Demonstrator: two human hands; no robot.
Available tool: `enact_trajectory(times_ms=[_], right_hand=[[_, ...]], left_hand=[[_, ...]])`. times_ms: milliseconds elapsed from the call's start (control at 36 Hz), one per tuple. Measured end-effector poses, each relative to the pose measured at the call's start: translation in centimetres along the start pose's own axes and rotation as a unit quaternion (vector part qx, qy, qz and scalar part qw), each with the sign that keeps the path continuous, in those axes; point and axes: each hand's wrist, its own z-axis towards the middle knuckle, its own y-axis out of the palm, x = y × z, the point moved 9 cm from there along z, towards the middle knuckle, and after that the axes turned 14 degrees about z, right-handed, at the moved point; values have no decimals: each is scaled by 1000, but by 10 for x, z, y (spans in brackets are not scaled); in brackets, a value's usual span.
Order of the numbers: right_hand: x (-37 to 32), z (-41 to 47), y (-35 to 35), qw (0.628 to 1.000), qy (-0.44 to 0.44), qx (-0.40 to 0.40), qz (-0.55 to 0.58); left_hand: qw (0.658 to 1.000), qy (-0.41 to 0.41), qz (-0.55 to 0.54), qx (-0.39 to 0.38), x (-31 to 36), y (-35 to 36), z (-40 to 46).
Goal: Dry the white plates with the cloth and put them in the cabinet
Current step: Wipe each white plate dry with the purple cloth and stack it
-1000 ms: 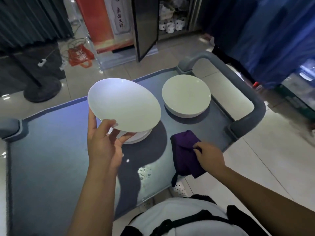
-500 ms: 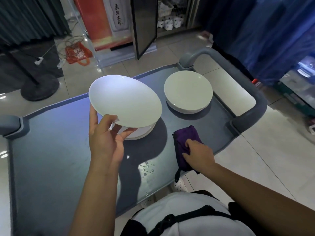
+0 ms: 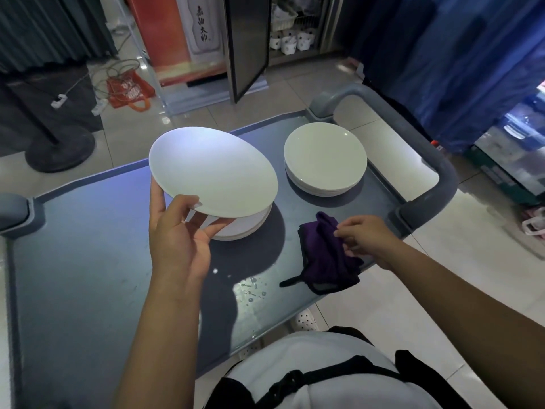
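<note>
A white plate point(image 3: 213, 172) is held above the grey cart top point(image 3: 82, 261) by the left hand point(image 3: 177, 237), tilted, its near rim lower. The thumb is laid over the near rim and the other fingers are curled beneath it, so the plate is gripped at one edge only.

Directly under the raised plate, a low stack of white plates point(image 3: 244, 227) is seen resting on the cart top, mostly hidden by the plate above. A second stack of white plates point(image 3: 324, 159) is set further right, near the cart's grey handle point(image 3: 436, 184), apart from the first stack.

The purple cloth point(image 3: 324, 255) is found at the near right edge of the cart top, bunched, with a dark strap trailing toward the left. It is pinched by the fingertips of the right hand point(image 3: 365, 237) at its upper right part; the fingers are bent onto the fabric. Whether the cloth is lifted clear of the surface cannot be told.

Water droplets point(image 3: 250, 289) are noted on the cart top between the two forearms.

Beyond the cart, a cabinet point(image 3: 292, 25) is seen with its dark door point(image 3: 246, 42) swung open; white cups are visible on a lower shelf inside. An orange bag point(image 3: 129, 90) and cables are lying on the tiled floor at left, beside a round black stand base point(image 3: 59, 152).
</note>
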Motion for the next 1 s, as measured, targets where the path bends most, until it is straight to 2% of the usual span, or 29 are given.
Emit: enact_trajectory(times_ms=[111,222,306,361,417,500,611,667,722,806,917,1000], right_hand=[[13,1,38,998,-16,6,-56],[24,4,64,983,-78,17,-167],[10,3,56,973,-110,38,-197],[4,5,30,959,-109,92,-243],[12,12,8,963,-50,101,-243],[32,14,6,986,70,47,-142],[39,13,16,988,144,1,-49],[29,12,18,989,140,-17,-40],[4,11,17,994,76,-32,-66],[-57,-7,8,986,-107,-11,-130],[-143,-65,16,889,-389,32,-241],[-173,-103,58,833,-484,-48,-264]], left_hand=[[1000,-1,-1,-3,1,3,-1],[1000,-1,4,-1,2,3,-2],[1000,4,9,-1,3,0,-4],[1000,6,5,-10,3,-1,-5],[1000,2,-7,-17,2,0,-7],[999,-10,-18,-32,0,3,-8],[998,-28,-35,-38,-1,9,-9],[998,-34,-38,-39,-1,12,-11],[998,-39,-38,-41,0,16,-13],[997,-50,-39,-39,0,20,-16],[996,-68,-45,-30,-3,27,-22],[994,-91,-51,-21,-7,36,-26]])
